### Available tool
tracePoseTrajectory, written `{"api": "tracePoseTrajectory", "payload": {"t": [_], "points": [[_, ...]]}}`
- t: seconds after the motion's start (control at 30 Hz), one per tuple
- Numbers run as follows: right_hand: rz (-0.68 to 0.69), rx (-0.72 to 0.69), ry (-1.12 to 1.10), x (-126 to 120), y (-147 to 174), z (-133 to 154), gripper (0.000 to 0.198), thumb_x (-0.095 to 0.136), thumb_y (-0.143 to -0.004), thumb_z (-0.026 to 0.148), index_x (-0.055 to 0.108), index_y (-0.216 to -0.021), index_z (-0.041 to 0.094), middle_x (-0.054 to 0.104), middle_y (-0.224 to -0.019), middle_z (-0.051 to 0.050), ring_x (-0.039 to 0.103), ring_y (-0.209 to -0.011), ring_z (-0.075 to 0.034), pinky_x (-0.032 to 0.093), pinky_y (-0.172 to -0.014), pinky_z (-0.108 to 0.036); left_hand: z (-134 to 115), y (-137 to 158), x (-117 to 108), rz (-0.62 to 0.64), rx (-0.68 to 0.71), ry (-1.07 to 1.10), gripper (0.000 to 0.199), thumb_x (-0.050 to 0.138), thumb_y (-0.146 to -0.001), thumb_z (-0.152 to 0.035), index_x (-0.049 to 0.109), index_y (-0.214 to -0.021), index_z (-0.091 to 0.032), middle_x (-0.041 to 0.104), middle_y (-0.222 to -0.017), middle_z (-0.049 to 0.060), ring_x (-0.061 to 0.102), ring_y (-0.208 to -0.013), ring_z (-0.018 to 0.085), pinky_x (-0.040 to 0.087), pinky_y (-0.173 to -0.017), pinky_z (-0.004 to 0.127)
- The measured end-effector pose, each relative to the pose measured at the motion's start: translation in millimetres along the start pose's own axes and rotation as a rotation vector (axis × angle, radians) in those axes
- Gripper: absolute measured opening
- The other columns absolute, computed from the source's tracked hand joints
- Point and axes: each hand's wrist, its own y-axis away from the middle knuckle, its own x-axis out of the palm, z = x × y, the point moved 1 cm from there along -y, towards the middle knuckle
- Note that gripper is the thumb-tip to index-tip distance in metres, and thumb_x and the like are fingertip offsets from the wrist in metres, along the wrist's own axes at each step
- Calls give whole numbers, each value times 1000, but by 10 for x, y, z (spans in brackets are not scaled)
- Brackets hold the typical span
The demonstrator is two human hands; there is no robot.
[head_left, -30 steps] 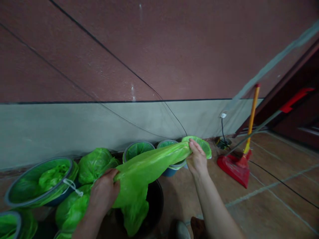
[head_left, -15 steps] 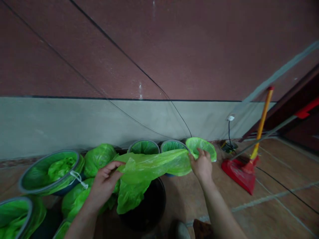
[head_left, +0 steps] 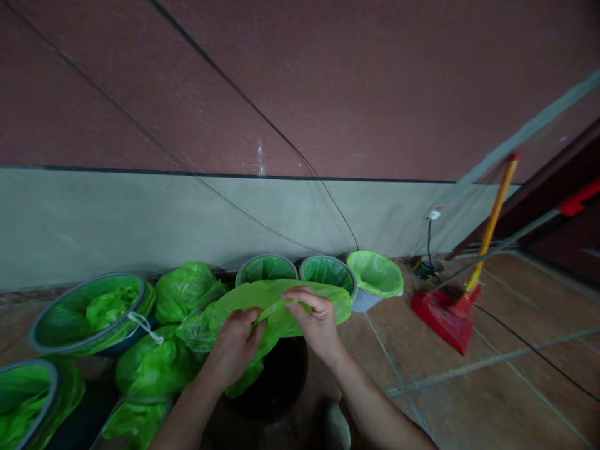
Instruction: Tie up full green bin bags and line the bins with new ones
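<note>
A thin green plastic bag stretches sideways between my hands, above a dark bucket. My left hand is closed on the bag's edge, thumb against fingers. Close by on the right, my right hand pinches the same edge. One part of the bag droops toward the bucket's mouth. Behind it stand two bins lined in green, a left one and a middle one, their lower parts hidden by the bag. A pale bin with a green liner folded over its rim is at their right.
Full green bags sit at the left, beside a large lined tub and another lined bin. A red dustpan with a yellow handle stands on the tiled floor at right. Cables run down along the wall.
My right hand has moved left from the bag's far end to close beside my left hand. My left hand has shifted right. The bag's right end now hangs loose.
</note>
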Motion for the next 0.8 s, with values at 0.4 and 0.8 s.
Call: {"api": "tracePoseTrajectory", "payload": {"t": [0.4,0.8], "points": [[-809,80,-243,-1091,-299,-208,24,76,-71,36,74,-86,17,72,-77,-1,64,-68,-13,50,-67,-27,165,9,-62,85,7,-397,28,39,-88,-14,67,-94,-17,73,-86,8,68,-84,22,48,-83,35],[-1123,49,-252,-1544,-289,-302,25,78,-63,32,67,-77,15,63,-71,3,57,-62,-11,48,-63,-27,401,-63,-474,-187,-162,-56,27,49,-85,-41,68,-91,-23,73,-76,-2,58,-51,12,46,-56,23]]}}
